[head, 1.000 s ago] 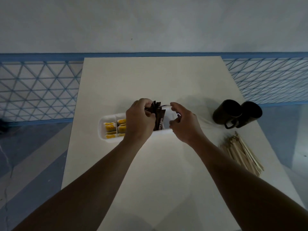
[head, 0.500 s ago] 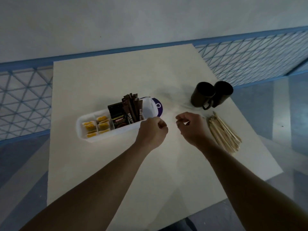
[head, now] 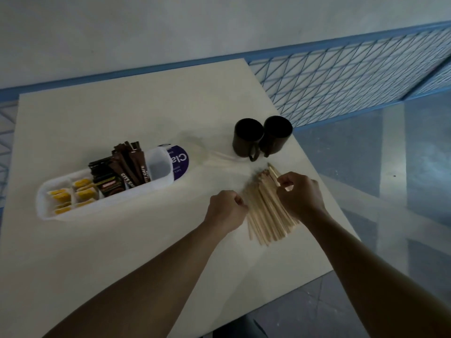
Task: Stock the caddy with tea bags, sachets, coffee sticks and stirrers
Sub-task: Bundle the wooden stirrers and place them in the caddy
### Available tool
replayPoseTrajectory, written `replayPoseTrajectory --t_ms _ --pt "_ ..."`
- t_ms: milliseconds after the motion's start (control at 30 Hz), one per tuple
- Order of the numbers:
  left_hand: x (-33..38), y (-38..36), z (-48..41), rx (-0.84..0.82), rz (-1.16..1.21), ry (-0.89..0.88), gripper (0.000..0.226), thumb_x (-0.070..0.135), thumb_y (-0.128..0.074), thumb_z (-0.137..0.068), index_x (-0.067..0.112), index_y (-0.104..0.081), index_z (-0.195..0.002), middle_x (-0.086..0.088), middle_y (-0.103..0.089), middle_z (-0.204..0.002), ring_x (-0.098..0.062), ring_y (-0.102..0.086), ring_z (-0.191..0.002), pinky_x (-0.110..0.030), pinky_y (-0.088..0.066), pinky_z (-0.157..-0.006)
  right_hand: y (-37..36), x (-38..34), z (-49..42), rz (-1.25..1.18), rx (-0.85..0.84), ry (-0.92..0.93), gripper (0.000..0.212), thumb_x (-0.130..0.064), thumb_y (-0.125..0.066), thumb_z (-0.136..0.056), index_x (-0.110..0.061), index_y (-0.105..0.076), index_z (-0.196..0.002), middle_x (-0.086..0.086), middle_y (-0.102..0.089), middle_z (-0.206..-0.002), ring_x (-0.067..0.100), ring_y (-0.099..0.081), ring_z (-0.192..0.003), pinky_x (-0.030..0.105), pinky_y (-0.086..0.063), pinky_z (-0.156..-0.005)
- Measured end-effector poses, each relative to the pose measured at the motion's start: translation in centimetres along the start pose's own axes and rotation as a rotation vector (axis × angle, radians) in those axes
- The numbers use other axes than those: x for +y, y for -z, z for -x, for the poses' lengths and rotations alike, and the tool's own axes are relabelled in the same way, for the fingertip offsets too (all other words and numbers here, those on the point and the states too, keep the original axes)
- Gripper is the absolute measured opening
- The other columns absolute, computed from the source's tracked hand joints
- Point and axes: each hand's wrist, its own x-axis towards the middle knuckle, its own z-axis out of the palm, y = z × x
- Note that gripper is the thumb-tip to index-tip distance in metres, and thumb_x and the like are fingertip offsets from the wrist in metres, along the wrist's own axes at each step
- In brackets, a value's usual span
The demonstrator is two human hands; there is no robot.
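A white oblong caddy [head: 136,196] lies on the table [head: 122,252], left of centre. Yellow tea bags [head: 73,195] fill its left compartments, dark sachets [head: 106,180] sit beside them, and brown coffee sticks [head: 130,163] stand upright in the middle. Its right compartment [head: 158,165] looks bare. A pile of wooden stirrers [head: 264,213] lies to the right. My right hand [head: 301,196] rests on the pile, fingers pinching stirrers at the far end. My left hand [head: 225,211] is a closed fist touching the pile's left edge.
Two black mugs [head: 262,137] stand just beyond the stirrers near the table's right edge. A purple-labelled lid [head: 180,158] lies against the caddy's right end. A clear plastic wrapper [head: 212,158] lies between lid and mugs. A blue mesh fence [head: 341,81] borders the table.
Both hands left the caddy and moved right to the stirrer pile; my right hand has closed on stirrers. The coffee sticks now stand in the caddy. The view has swung right.
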Motion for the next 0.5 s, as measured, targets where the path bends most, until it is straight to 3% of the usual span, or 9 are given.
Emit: replayPoseTrajectory --t_ms 100,233,500 --pt "1.3 -1.9 -0.3 0.031 0.002 0.047 0.01 0.021 -0.06 -0.084 0.018 -0.069 -0.087 -0.006 -0.072 -0.088 -0.023 -0.07 -0.082 -0.036 -0.059 -0.077 0.5 1.6 -1.0 0.068 -0.065 0.001 0.037 -0.019 -0.067 -0.09 -0.017 -0.065 -0.126 0.003 -0.069 -0.118 0.021 -0.063 -0.102 0.026 -0.042 -0.076" --pt "2.9 -3.9 -0.8 0.06 -0.006 0.072 0.025 0.024 -0.06 -0.083 0.017 -0.068 -0.105 -0.004 -0.072 -0.095 -0.022 -0.068 -0.088 -0.028 -0.051 -0.069 0.4 3.2 -2.6 0.105 -0.157 -0.004 0.044 -0.026 -0.065 -0.093 -0.019 -0.058 -0.135 0.005 -0.063 -0.128 0.022 -0.061 -0.104 0.027 -0.042 -0.072" --pt "4.3 -5.8 -1.5 0.116 -0.024 0.077 0.029 0.03 -0.057 -0.091 0.016 -0.062 -0.116 -0.003 -0.067 -0.111 -0.017 -0.058 -0.089 -0.028 -0.049 -0.075 -0.9 3.9 -3.6 0.074 -0.237 0.024 0.042 -0.034 -0.066 -0.091 -0.018 -0.062 -0.129 0.007 -0.066 -0.12 0.021 -0.062 -0.097 0.031 -0.05 -0.073"
